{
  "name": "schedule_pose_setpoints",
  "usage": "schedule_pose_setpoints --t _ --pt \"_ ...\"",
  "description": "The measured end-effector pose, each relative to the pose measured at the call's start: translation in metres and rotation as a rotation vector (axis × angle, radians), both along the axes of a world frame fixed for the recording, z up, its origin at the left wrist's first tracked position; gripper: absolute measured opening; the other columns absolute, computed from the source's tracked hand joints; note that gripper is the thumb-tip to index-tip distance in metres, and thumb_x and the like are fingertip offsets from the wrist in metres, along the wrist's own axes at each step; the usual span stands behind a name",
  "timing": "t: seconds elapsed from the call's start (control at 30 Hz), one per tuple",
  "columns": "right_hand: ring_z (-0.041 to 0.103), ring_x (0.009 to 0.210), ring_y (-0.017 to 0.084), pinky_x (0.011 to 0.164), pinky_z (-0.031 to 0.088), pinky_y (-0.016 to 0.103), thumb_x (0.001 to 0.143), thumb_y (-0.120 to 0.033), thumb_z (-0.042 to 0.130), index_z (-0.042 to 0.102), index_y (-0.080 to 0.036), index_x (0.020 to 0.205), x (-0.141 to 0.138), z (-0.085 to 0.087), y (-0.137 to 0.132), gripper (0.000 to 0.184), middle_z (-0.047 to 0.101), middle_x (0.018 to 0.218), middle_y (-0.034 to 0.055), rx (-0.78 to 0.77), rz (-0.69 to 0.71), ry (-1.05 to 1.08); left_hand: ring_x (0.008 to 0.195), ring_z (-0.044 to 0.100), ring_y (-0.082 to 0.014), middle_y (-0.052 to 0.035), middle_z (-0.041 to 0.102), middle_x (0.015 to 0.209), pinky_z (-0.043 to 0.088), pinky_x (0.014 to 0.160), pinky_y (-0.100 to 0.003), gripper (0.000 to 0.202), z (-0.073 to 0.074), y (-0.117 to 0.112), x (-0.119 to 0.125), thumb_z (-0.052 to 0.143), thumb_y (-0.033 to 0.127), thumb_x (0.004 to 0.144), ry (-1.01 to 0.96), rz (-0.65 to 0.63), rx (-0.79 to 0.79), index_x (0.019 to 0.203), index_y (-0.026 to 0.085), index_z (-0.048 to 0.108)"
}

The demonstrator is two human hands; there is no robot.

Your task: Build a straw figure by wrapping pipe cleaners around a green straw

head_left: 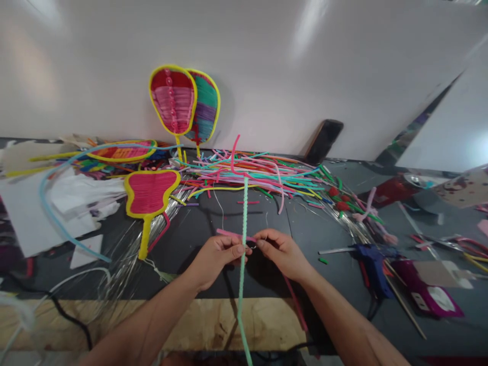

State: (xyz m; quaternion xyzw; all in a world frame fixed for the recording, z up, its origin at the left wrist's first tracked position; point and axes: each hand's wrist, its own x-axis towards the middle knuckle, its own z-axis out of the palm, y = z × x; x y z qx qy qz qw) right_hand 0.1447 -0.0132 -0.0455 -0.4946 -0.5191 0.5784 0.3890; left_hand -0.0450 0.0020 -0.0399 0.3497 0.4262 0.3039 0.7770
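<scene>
A long mint-green twisted pipe cleaner (245,208) stands upright in front of me and runs down past the lower edge of the view. My left hand (213,258) pinches it between thumb and fingers. Crossing it is a pink pipe cleaner (229,233), gripped at its right part by my right hand (280,251), with thumb and fingertips pressed together. Between the hands a thin silvery wire (250,247) shows, its ends partly hidden by fingers. Below the right wrist hangs a darker pink length (295,305); whether it joins the held piece is hidden.
Loose colourful pipe cleaners (259,175) are heaped along the wall. Several yellow-rimmed fans, one a pink fan (152,192), lie or lean at left. A phone (324,141) leans on the wall. At right are a blue glue gun (372,269), scissors (438,243) and a red can (396,189).
</scene>
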Motion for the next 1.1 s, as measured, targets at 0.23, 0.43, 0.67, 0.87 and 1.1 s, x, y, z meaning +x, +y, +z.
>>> schedule_pose_setpoints --t 0.23,0.43,0.67,0.87,1.1 --pt "0.038 0.05 0.006 0.044 0.027 0.02 0.075 -0.042 0.064 0.058 -0.019 0.092 0.011 0.0 0.008 0.03 0.049 0.068 -0.0033 -0.033 -0.285 0.128 0.072 0.061 -0.0129 -0.0077 0.07 0.098 0.046 0.065 -0.025 0.026 0.006 -0.001 -0.001 0.079 0.035 0.061 -0.053 0.006 -0.01 0.066 0.014 0.064" --pt "0.03 0.047 0.004 0.042 0.02 0.019 0.077 -0.044 0.063 0.059 -0.018 0.096 0.004 0.0 0.005 0.032 0.043 0.065 -0.005 -0.087 -0.203 0.218 0.085 0.06 -0.0178 -0.0128 0.065 0.112 0.048 0.071 -0.029 0.022 0.008 -0.001 -0.004 0.077 0.032 0.065 -0.112 -0.062 0.068 0.071 0.014 0.068" --pt "0.031 0.046 0.005 0.044 0.023 0.02 0.078 -0.055 0.058 0.058 -0.016 0.086 -0.009 0.003 -0.001 0.04 0.047 0.059 -0.0048 -0.137 -0.001 0.132 0.087 0.058 -0.018 -0.0072 0.066 0.089 0.045 0.077 -0.03 0.017 -0.001 -0.003 -0.003 0.075 0.029 0.067 -0.125 -0.172 0.167 0.065 0.014 0.068" --pt "0.035 0.048 0.006 0.045 0.027 0.02 0.08 -0.048 0.058 0.056 -0.016 0.073 -0.013 0.001 -0.001 0.033 0.052 0.059 -0.0036 -0.102 0.03 0.058 0.073 0.054 -0.0126 -0.0029 0.061 0.08 0.044 0.073 -0.028 0.025 0.001 -0.004 0.001 0.078 0.033 0.062 -0.107 -0.209 0.149 0.06 0.013 0.064" --pt "0.038 0.05 0.006 0.046 0.028 0.019 0.082 -0.041 0.056 0.056 -0.017 0.072 -0.012 0.0 -0.002 0.027 0.052 0.06 -0.0035 -0.093 0.032 0.042 0.075 0.053 -0.0142 -0.0037 0.062 0.078 0.042 0.073 -0.028 0.028 0.005 -0.004 0.002 0.078 0.038 0.061 -0.048 -0.226 0.158 0.06 0.013 0.065"
